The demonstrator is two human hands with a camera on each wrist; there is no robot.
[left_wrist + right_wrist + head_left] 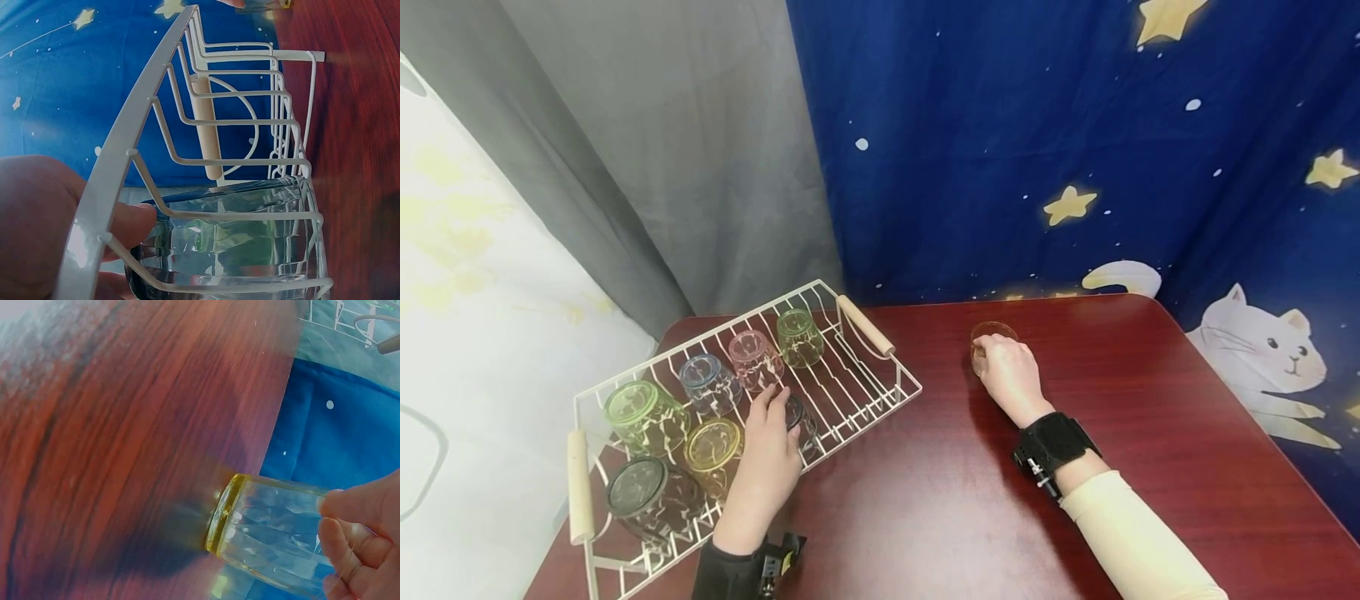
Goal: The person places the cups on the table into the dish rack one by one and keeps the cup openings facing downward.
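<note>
My left hand [767,462] reaches over the rack's near side and grips the base of an upside-down dark grey glass [805,429]. In the left wrist view, fingertips lie against that grey glass [225,244] behind the white wires. Over the table to the right, my right hand [1011,375] pinches the rim of a clear yellow-tinted glass [977,354]. The right wrist view shows the yellow-tinted glass [275,531] with its thick yellow base toward the wood, thumb and fingers at its rim.
A white wire dish rack [857,429] with wooden handles stands on the left of the red-brown table [910,517]. Upside down in it are green [643,412], blue [709,383], pink [754,358], yellow [713,450] and dark [651,492] glasses, plus another green glass [800,337]. Curtains hang behind.
</note>
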